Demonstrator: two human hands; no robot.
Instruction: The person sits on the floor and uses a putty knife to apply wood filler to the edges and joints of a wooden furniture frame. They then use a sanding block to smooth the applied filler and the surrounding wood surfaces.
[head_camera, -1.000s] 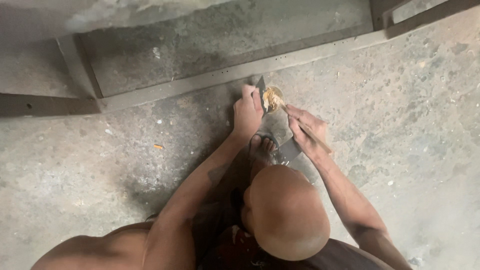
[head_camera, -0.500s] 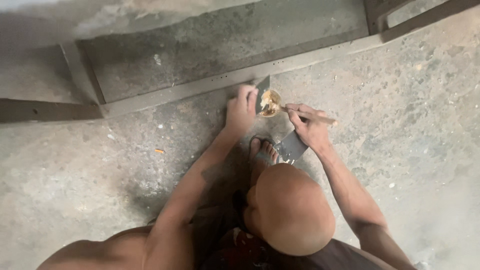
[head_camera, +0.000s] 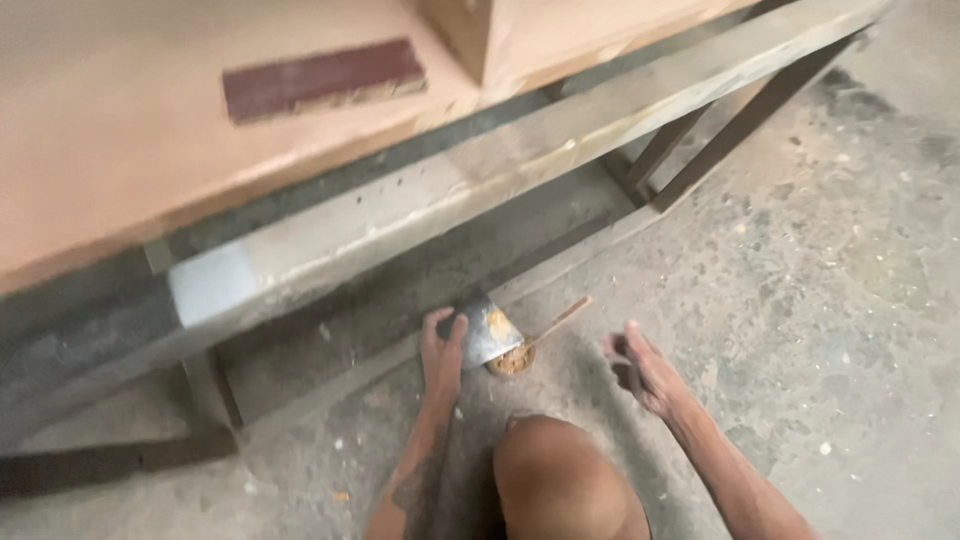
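Metal scraper in L hand — R hand blurred, empty.

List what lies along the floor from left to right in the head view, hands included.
Left hand → grey metal blade → small container of brown paste → thin wooden stick → right hand.

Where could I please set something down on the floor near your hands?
Bare concrete floor lies right of the right hand, out to the frame's legs. It is crowded between the left hand, metal scraper, stick and knee.
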